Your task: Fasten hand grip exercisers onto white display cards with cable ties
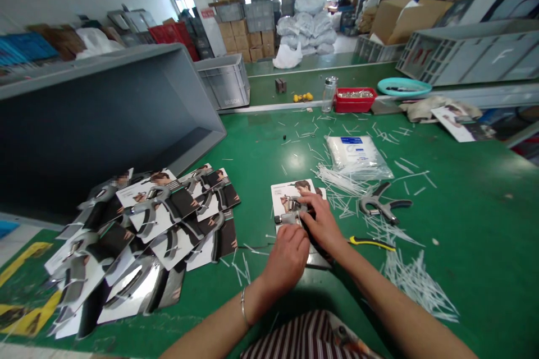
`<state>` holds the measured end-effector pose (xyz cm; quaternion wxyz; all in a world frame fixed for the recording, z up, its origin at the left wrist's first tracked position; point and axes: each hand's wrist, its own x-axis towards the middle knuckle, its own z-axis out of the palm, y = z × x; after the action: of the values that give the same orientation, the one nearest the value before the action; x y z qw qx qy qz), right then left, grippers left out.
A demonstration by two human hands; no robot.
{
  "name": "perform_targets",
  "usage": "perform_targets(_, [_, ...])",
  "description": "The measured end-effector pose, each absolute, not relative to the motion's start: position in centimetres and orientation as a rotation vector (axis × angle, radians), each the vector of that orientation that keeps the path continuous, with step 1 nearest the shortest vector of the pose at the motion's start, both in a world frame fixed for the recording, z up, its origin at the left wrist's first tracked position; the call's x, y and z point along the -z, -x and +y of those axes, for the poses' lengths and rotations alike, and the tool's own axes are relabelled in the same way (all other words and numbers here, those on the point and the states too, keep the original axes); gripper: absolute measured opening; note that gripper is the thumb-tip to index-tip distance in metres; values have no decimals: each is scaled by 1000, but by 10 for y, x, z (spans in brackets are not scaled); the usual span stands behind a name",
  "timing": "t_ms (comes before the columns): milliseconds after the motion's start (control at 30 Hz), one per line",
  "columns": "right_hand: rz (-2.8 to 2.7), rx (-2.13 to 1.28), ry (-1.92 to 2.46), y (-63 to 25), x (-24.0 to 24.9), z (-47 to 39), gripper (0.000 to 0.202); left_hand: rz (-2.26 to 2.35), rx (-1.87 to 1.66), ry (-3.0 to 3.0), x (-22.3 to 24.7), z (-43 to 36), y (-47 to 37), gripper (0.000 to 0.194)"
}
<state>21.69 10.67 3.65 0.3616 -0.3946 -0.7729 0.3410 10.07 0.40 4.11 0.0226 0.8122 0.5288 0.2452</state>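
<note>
In front of me a printed backing card [280, 193] lies on the green table with a grey-and-black plier-like hand tool [289, 217] on it. My left hand [288, 249] is closed at the tool's lower side, its fingers curled together; whatever they pinch is hidden. From the right, my right hand [322, 221] grips the tool, fingers bent over its grey body and dark handle. Another card edge shows under the first. Beside my right forearm lie yellow-handled cutters [371, 243]. A loose grey-and-black plier-like tool [381, 203] rests farther right.
Carded tools [155, 207] are heaped at left before a tipped grey bin [197, 140]. White cable ties [416, 286] lie scattered at right, near a clear bag of ties [357, 154]. A red tray [356, 102] and glass jar [329, 94] stand at the back.
</note>
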Motion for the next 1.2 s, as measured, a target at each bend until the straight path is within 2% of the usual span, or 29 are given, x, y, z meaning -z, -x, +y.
perform_targets(67, [-1980,-872,1036,-221,-40,107,26,1729,-773,-2456,-43,-4,-96,13])
perform_targets(167, [-2028,-888,1059,-236,-50,100,18,2046,-830,-2225,-51,-15,-83,50])
perform_targets(200, [-2083,-902,1048,-242,-54,96,17,2128,-801,-2160,-53,-18,-78,56])
perform_targets(233, [-2155,-913,1020,-247,-57,90,16,2172,-752,-2119,-53,-21,-73,53])
perform_targets(300, [-2318,-883,930,-252,-64,79,18,2167,-651,-2104,-53,-24,-65,33])
perform_targets(400, [-2553,-662,852,-246,-70,64,17,2082,-603,-2187,-53,-21,-60,12])
perform_targets(533, [-2736,-334,911,-225,-71,51,13,2002,-592,-2184,-58,-16,-55,13])
perform_targets(633, [-2773,-284,949,-218,-73,49,18,1898,-662,-2049,-62,-18,-43,16])
perform_targets(700, [-2741,-391,974,-220,-77,52,16,1827,-720,-2010,-63,-20,-35,18])
perform_targets(833, [-2603,-823,961,-233,-81,65,11,1753,-878,-2025,-59,-20,-37,20])
perform_targets(933, [-2571,-863,932,-243,-77,71,13,1785,-1023,-1905,-54,-14,-50,19])
perform_targets(1033, [-2629,-760,883,-247,-71,66,12,1756,-1084,-1783,-53,-9,-58,10])
perform_targets(1200, [-2856,-288,926,-242,-78,58,10,1585,-1077,-1762,-58,-4,-58,7])
